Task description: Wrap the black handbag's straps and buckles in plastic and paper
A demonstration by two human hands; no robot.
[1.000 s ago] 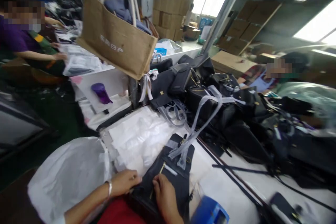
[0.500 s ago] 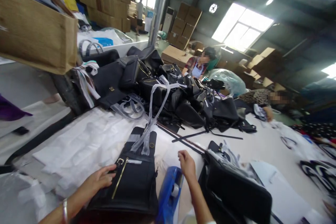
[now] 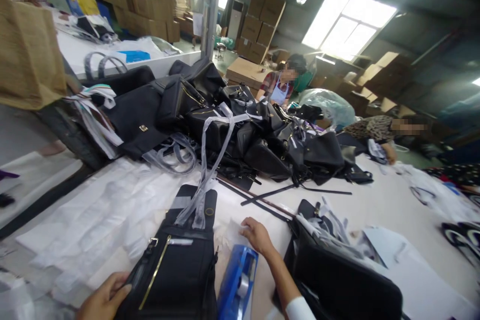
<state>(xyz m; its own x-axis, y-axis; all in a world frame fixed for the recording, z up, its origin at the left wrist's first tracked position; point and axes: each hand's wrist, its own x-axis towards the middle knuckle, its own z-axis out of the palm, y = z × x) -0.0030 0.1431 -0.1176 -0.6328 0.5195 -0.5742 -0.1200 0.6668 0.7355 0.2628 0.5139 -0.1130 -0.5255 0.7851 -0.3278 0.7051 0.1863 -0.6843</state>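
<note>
Plainly, the black bag (image 3: 183,270) bears a slanting gold zipper (image 3: 155,272).

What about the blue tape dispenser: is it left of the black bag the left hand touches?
No, the blue dispenser sits right of the black bag, near the right hand.

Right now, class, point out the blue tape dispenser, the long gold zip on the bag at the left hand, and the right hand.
Blue tape dispenser (image 3: 229,282): head view, side of its body.
Gold zip (image 3: 155,273): head view, midway along its length.
Right hand (image 3: 257,236): head view, back of the hand.
</note>
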